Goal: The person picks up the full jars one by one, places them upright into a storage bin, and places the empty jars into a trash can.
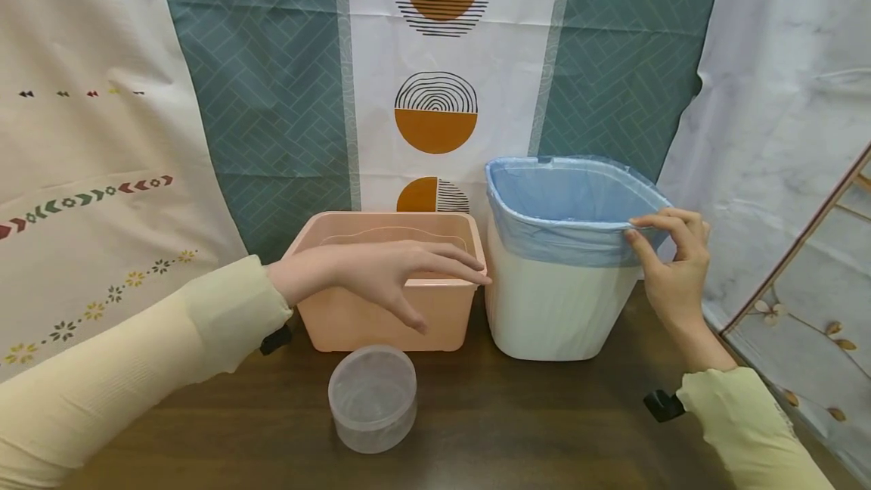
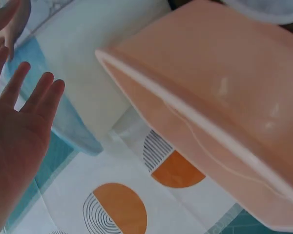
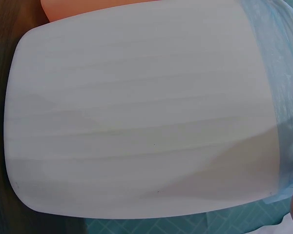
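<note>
A white trash bin point(image 1: 561, 308) stands at the right, its rim lined with a blue trash bag point(image 1: 544, 244) folded down over the outside. My right hand point(image 1: 677, 263) pinches the bag at the bin's front right corner, thumb outside and fingers over the rim. My left hand point(image 1: 388, 274) is held with fingers extended above the front of a peach plastic bin point(image 1: 391, 320), holding nothing. In the left wrist view the left hand's palm and spread fingers point(image 2: 39, 92) show beside the peach bin. The right wrist view shows mostly the trash bin's side point(image 3: 141, 112).
A round clear plastic container point(image 1: 373, 403) sits on the dark wooden table point(image 1: 503, 429) in front of the peach bin. Patterned cloths point(image 1: 272, 59) hang behind and at the left. On the right is a marbled cloth point(image 1: 769, 134) with a floral print.
</note>
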Motion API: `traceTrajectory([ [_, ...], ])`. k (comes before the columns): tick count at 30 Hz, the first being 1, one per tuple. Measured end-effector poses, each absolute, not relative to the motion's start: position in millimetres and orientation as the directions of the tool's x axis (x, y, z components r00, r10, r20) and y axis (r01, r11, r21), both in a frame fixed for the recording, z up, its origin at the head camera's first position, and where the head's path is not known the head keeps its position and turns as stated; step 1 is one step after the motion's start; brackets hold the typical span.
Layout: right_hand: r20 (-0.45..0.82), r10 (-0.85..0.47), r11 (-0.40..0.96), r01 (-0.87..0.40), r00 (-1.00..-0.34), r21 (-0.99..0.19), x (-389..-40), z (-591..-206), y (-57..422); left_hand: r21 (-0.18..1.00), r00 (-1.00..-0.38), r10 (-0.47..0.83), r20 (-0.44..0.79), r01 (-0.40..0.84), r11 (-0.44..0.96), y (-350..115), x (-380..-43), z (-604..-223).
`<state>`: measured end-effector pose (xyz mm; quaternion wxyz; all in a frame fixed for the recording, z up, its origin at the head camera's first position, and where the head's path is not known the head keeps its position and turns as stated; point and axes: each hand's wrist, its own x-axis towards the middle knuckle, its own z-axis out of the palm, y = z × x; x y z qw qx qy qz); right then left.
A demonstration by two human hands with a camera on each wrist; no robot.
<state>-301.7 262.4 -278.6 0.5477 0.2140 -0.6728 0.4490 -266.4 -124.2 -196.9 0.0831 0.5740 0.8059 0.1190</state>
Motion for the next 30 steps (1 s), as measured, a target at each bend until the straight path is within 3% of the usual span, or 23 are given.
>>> traceTrajectory([
  [9, 0.931, 0.199, 0.494, -0.789, -0.306, -0.365, -292, -272, 254, 0.276, -0.287, 0.951, -0.113, 0.911, 0.307, -130, -241, -226],
  [16, 0.928, 0.206, 0.497, -0.784, -0.31, -0.372, -303, -280, 263, 0.32, -0.248, 0.963, -0.106, 0.908, 0.269, -137, -231, -254],
  [21, 0.927, 0.21, 0.492, -0.785, -0.311, -0.375, -302, -279, 262, 0.372, -0.268, 0.955, -0.127, 0.88, 0.296, -143, -229, -271],
  [30, 0.933, 0.199, 0.489, -0.794, -0.301, -0.361, -285, -269, 249, 0.384, -0.378, 0.914, -0.145, 0.83, 0.404, -161, -233, -289],
])
